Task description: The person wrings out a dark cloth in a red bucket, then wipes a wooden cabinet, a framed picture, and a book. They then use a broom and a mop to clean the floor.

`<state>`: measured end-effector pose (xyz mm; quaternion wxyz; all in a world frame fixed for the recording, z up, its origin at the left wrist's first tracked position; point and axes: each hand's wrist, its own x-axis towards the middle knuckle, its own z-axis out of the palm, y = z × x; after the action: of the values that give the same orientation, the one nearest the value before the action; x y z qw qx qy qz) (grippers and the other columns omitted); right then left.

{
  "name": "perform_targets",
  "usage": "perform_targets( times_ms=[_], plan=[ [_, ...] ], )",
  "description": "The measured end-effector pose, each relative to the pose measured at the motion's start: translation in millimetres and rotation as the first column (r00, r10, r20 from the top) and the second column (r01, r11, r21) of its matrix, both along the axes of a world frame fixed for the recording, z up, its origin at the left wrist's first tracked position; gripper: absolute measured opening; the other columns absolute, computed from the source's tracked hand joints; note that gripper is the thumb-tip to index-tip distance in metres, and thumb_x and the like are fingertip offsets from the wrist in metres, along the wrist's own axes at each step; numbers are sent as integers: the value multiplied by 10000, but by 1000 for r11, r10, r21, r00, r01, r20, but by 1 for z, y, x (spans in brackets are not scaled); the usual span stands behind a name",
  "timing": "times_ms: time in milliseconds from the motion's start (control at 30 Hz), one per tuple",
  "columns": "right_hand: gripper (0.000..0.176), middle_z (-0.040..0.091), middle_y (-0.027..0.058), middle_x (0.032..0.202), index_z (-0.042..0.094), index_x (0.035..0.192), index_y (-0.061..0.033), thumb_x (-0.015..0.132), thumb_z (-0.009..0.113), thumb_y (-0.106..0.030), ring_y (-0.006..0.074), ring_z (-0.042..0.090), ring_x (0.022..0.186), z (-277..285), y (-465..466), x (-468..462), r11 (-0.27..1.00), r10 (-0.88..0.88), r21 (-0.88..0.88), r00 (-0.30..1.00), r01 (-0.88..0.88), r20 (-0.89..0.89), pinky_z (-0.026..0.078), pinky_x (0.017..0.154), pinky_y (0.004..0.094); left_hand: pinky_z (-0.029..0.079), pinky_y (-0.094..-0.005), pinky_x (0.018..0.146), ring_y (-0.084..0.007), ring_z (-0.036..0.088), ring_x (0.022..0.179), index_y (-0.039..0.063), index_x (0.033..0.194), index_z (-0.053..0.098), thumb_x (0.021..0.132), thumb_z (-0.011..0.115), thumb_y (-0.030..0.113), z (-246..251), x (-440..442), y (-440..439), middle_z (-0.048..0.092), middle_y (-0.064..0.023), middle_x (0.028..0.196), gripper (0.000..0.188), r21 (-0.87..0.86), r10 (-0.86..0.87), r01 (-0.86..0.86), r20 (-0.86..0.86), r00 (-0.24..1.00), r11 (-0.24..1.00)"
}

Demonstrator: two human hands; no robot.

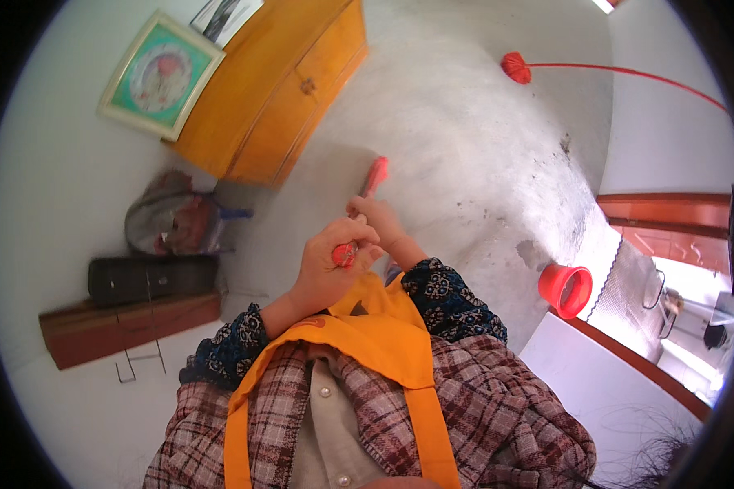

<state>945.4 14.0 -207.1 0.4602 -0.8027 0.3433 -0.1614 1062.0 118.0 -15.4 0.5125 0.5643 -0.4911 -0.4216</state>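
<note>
My left hand (333,260) is closed around the upper end of a handle, whose red tip (345,255) shows between the fingers. Just beyond it, my right hand (376,215) grips the same long tool lower down. At the tool's far end a red head (377,174) is over the grey concrete floor; whether it is a broom or a brush I cannot tell. Most of the handle is hidden by my hands. Dark patterned sleeve covers and an orange apron (367,330) cover my clothes.
A yellow wooden cabinet (275,91) with a framed clock (161,77) stands at the upper left. Below are a black case (153,280) and a reddish box (128,327). A red bucket (552,287) stands right, near a doorway. A red mop (516,68) lies at the upper right.
</note>
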Motion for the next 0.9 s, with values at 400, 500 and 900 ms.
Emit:
perform_targets(
  times_ms=[400,500,900],
  plan=[
    [156,676,155,872,653,946,-120,792,626,-114,369,645,864,-26,-27,-55,870,-418,132,853,475,-312,502,745,475,458,-307,970,-139,601,895,-8,1048,603,962,582,114,-91,64,-155,633,-47,893,151,365,-278,480,-484,830,797],
    [194,684,166,874,669,976,-134,791,612,-119,378,654,863,-59,24,-90,704,-441,280,711,653,-548,512,745,479,464,-264,942,-127,600,963,2,1089,618,959,591,117,-142,21,-191,643,-43,982,176,575,-408,688,-554,726,443],
    [162,677,175,886,661,921,-68,790,583,-13,397,637,873,-132,27,-147,223,-941,-10,213,975,-264,500,738,458,532,-274,797,-154,644,952,38,968,655,970,572,137,-167,-129,-258,684,-88,1026,130,530,-656,808,-518,548,257]
  ],
)
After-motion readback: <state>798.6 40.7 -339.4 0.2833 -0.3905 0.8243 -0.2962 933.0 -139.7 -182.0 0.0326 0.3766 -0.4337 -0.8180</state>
